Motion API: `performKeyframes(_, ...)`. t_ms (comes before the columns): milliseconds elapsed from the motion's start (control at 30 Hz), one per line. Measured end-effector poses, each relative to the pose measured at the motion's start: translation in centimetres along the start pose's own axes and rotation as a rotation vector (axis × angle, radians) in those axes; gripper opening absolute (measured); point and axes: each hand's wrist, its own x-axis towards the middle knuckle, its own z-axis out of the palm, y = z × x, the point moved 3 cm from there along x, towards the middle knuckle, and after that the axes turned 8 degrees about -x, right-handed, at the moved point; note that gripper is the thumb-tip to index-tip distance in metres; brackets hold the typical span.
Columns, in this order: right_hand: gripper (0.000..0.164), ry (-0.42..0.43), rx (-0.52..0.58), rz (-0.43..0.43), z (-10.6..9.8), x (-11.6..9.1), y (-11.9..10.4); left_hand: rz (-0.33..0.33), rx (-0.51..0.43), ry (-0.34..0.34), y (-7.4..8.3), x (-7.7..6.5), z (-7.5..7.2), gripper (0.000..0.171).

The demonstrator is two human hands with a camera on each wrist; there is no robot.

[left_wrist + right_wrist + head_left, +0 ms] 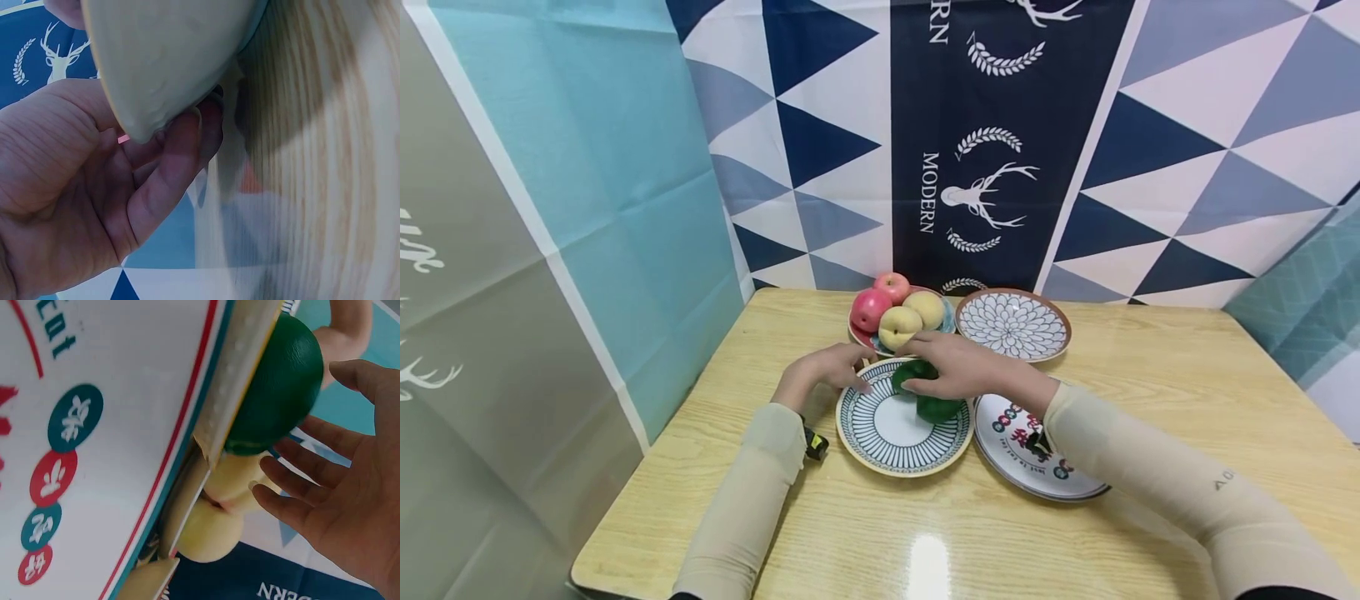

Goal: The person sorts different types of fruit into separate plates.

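My left hand holds the far left rim of a blue-and-white striped plate. In the left wrist view its fingers curl beneath the plate's pale underside. Dark green, smooth, rounded fruit lies on this plate's right side; it shows above and below my right thumb, and I cannot tell whether it is one piece or two. My right hand hovers over it with fingers spread. From the right wrist, the green fruit sits by the loose fingers, not gripped.
Behind the striped plate, a plate carries peaches and red apples. A brown-rimmed flower-patterned plate stands at the back right. Under my right forearm lies a white printed plate. Patterned cloth hangs behind the wooden table.
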Motion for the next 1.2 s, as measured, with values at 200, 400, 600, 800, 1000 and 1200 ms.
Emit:
performKeyframes(200,0.055,0.036,0.018,0.036,-1.1,-1.3,0.5,0.007,-0.008,0.002,0.0,0.0,0.1,0.037)
performKeyframes(400,0.057,0.076,0.022,0.100,-2.5,-2.8,1.3,0.014,0.003,0.015,0.1,-0.2,0.1,0.040)
performKeyframes(600,0.056,0.146,-0.001,0.103,-4.0,-4.2,2.1,0.021,0.007,0.018,0.4,-0.4,-0.2,0.037)
performKeyframes(800,0.054,0.193,-0.004,0.122,-4.7,-5.9,3.0,0.019,0.002,0.023,0.3,-0.3,-0.2,0.037)
performKeyframes(1000,0.055,0.228,0.009,0.189,-5.2,-7.8,4.1,0.012,-0.023,0.008,0.3,-0.2,0.2,0.036)
performKeyframes(1200,0.054,0.272,-0.009,0.202,-6.0,-9.3,4.8,0.017,0.008,0.019,0.2,-0.2,0.4,0.036)
